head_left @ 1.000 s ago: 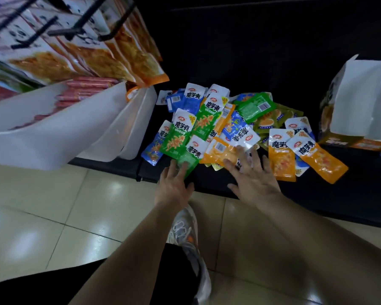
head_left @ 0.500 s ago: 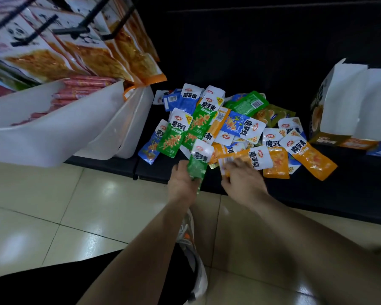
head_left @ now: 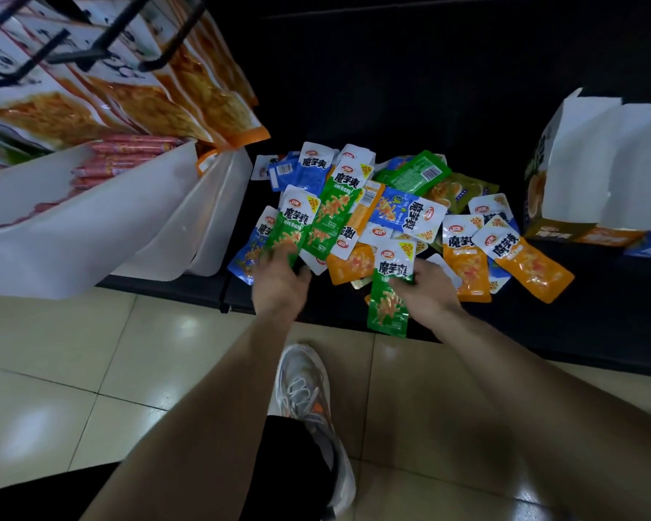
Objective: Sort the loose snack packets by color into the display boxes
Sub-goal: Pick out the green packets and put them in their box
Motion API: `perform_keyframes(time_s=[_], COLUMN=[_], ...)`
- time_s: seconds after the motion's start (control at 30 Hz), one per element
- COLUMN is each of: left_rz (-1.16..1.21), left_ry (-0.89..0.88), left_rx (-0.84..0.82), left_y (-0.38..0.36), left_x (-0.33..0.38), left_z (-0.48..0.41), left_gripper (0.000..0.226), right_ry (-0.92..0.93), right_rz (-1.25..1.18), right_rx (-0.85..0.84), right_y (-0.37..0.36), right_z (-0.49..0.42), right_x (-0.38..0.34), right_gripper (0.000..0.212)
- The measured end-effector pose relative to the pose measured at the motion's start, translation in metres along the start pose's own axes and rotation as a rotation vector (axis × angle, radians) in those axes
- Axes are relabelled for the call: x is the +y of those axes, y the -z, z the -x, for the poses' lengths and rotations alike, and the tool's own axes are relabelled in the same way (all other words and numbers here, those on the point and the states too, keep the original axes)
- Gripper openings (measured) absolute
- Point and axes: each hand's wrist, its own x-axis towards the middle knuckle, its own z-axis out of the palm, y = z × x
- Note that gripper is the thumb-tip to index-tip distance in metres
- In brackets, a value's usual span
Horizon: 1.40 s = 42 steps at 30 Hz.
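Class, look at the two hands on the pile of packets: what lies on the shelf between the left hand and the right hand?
In the head view, an orange packet lies between the left hand and the right hand, which holds a green packet.

Heap of snack packets (head_left: 376,212) on the dark shelf (head_left: 598,314), centre. Left of heap: two white bins (head_left: 91,235) side by side, sausage sticks (head_left: 128,159) in the nearer-left one, hanging bags (head_left: 136,88) behind. Far right: opened display box (head_left: 598,174); tiled floor (head_left: 72,370) near.
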Motion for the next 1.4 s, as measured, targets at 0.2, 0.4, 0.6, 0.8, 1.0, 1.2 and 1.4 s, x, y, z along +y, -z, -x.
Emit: perform_keyframes(time_s=[0.2,0.4,0.6,0.8,1.0,1.2,1.4], left_rz=[-0.162,0.047,0.49,0.748,0.263,-0.082,0.138], left_ry=[0.069,0.167,0.136,0.186,-0.051,0.041,0.069], left_rx=[-0.055,-0.016,-0.196,-0.54,-0.256,-0.083,-0.067], left_y=[-0.005,-0.012,-0.001,-0.01,-0.015,-0.028,-0.024], left_x=[-0.003,-0.012,0.016,0.054,0.071,0.073,0.058], left_z=[-0.044,-0.035,0.013,0.043,-0.004,-0.053,-0.055], left_gripper=[0.091,0.077,0.022,0.013,0.012,0.066,0.054], right_ry=[0.006,0.031,-0.02,-0.07,-0.088,-0.072,-0.077], right_rz=[-0.03,-0.084,-0.348,-0.349,-0.258,-0.136,-0.137], right_rx=[-0.017,-0.104,-0.102,0.029,0.02,0.018,-0.018], right_y=[0.011,0.01,0.004,0.006,0.029,0.047,0.052], right_z=[-0.003,0.003,0.009,0.009,-0.004,-0.014,-0.018], right_x=[0.023,0.018,-0.015,-0.016,0.008,0.026,0.026], right_gripper=[0.02,0.032,0.024,0.037,0.021,0.028,0.025])
